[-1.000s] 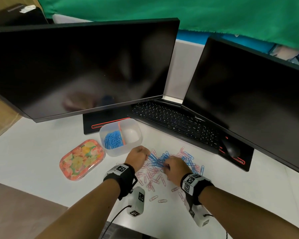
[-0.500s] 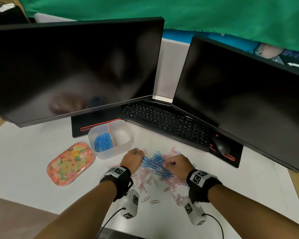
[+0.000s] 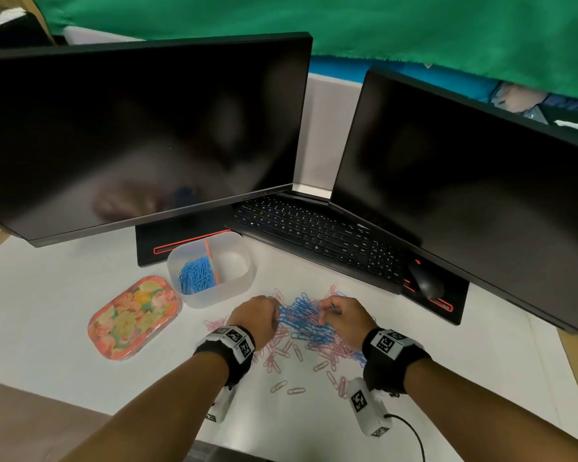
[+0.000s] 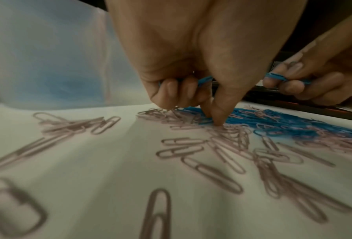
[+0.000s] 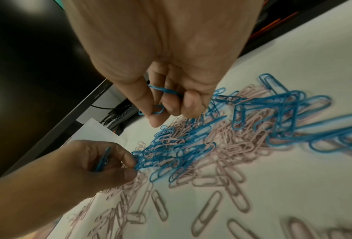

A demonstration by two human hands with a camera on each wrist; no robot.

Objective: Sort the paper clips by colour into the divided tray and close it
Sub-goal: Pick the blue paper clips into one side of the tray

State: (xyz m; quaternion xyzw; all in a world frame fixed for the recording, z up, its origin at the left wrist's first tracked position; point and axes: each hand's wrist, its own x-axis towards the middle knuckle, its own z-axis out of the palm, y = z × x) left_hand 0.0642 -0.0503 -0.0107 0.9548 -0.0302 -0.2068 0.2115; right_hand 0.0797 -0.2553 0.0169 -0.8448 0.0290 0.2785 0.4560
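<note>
A mixed heap of blue and pink paper clips [image 3: 306,323] lies on the white desk between my hands. My left hand [image 3: 259,316] holds blue clips [image 4: 203,80] in its curled fingers while thumb and forefinger pinch into the heap [image 4: 216,122]. My right hand [image 3: 342,320] hovers just above the heap and pinches several blue clips [image 5: 161,100]. The clear divided tray [image 3: 237,288] stands behind my left hand, blue clips [image 3: 196,275] in its left compartment, the right one bare. Its flowered lid [image 3: 132,316] lies to the left.
Two dark monitors [image 3: 141,128] [image 3: 464,188] stand at the back, with a black keyboard [image 3: 314,235] and mouse [image 3: 424,278] just beyond the heap. Loose pink clips [image 3: 282,386] are scattered toward the desk's near edge.
The view has shifted slightly. Both hands stay at the heap, the right one a little further right, and keep gathering blue clips.
</note>
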